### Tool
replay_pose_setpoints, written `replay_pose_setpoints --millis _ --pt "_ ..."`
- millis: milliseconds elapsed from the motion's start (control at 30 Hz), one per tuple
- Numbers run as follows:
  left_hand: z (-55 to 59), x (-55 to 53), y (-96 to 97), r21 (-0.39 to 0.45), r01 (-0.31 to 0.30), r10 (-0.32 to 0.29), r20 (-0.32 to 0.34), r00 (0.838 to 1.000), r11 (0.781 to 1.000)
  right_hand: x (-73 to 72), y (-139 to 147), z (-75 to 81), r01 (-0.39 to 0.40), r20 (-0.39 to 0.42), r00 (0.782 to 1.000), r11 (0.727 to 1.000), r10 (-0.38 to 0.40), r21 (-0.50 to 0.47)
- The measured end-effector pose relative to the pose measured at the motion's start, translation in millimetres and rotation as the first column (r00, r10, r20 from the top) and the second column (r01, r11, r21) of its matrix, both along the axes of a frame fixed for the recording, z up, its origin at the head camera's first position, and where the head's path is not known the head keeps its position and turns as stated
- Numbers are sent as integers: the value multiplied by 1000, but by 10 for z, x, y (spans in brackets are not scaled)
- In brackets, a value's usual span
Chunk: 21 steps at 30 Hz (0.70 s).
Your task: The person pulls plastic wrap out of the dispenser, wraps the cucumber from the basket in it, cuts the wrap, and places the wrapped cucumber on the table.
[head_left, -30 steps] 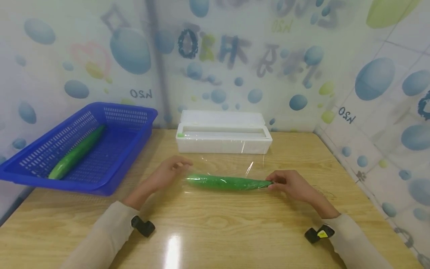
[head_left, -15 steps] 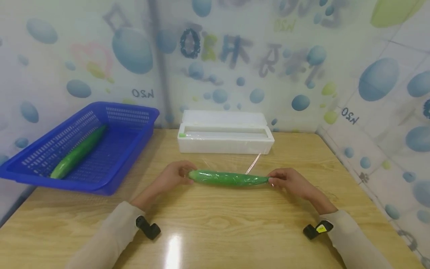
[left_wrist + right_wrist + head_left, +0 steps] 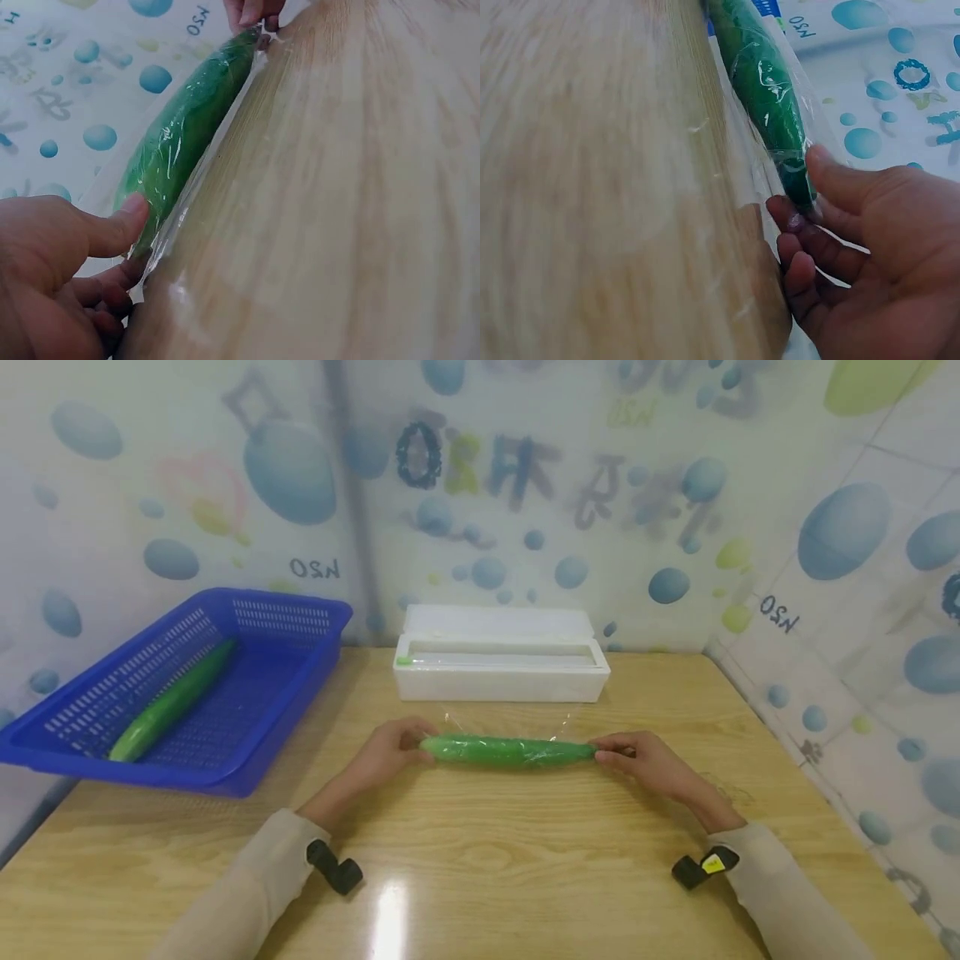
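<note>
A green cucumber [image 3: 502,751] lies crosswise in front of me, with clear plastic film [image 3: 771,75] around it. My left hand [image 3: 392,750] pinches its pale left end between thumb and fingers. At the dark, narrow right end, my right hand [image 3: 647,762] pinches the tip and the film there. In the left wrist view the left thumb presses on the wrapped cucumber [image 3: 176,139], and loose film hangs along its side. Behind it, film stretches faintly back toward a white foam box [image 3: 502,685] that has a film roll inside.
A blue plastic basket [image 3: 300,702] stands at the left with a second cucumber [image 3: 174,700] in it. The foam box sits at the back of the wooden table [image 3: 487,868], its lid raised against the patterned wall [image 3: 510,485].
My left hand has come in to take the cucumber's left end, which it was apart from a second ago. The cucumber has shifted slightly back toward the box, with the right hand still at its tip.
</note>
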<state>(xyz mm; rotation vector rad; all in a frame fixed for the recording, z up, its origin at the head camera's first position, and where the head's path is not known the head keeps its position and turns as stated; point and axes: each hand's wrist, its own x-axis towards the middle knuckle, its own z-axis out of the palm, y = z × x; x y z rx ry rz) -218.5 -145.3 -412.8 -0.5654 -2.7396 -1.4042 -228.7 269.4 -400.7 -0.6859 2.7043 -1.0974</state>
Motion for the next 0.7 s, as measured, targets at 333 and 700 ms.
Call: replay_pose_setpoints --millis 333,700 --pt "-26 -14 -41 51 27 -29 36 999 998 -33 -59 -65 96 54 994 989 -91 -109" --pt "-16 -23 -56 34 13 -15 31 999 999 -44 -63 -91 190 32 982 977 -188 -100"
